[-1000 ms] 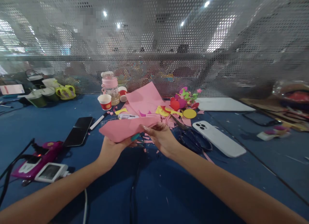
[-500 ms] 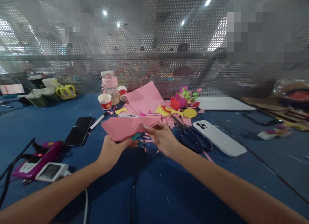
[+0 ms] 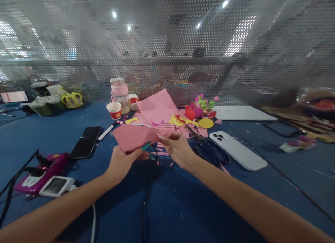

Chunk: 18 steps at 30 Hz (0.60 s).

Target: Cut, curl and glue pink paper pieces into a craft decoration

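Observation:
A sheet of pink paper is held up over the blue table between both hands. My left hand pinches its lower left edge, thumb on the near side. At the paper's right end, my right hand grips it between thumb and fingers. Behind it lie a larger pink sheet, yellow paper scraps and small pink offcuts. Dark-handled scissors rest just right of my right hand, blades pointing toward the scraps. A pen behind the held paper is mostly hidden.
A white phone lies at right, a black phone and a marker at left. Paper cups and a bottle stand behind. A purple power strip with cables sits at left. Perforated metal mesh closes the back.
The held pink paper has shifted slightly right and its left end has tilted a little. Both hands keep their hold on it.

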Each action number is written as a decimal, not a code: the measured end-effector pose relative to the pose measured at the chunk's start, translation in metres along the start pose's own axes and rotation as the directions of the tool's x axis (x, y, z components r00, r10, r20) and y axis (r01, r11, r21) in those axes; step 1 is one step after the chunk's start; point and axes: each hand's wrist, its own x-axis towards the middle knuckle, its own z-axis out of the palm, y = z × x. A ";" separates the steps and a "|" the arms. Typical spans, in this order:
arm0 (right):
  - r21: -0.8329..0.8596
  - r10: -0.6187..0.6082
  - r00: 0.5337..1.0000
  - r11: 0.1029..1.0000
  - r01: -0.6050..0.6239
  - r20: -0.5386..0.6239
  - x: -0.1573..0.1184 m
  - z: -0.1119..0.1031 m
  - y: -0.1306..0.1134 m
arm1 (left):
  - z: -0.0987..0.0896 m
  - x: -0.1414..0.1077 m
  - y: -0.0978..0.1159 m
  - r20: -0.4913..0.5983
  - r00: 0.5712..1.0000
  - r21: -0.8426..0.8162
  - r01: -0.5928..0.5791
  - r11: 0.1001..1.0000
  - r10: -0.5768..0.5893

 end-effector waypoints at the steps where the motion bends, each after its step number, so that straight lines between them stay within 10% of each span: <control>1: -0.004 0.000 1.000 1.000 0.000 -0.005 0.000 0.000 0.000 | 0.000 0.000 0.000 0.006 1.000 0.001 -0.001 1.000 0.001; 18: -0.057 -0.054 0.996 0.997 0.050 -0.069 0.004 -0.008 0.008 | -0.002 0.001 0.002 0.027 1.000 0.215 0.002 0.977 -0.008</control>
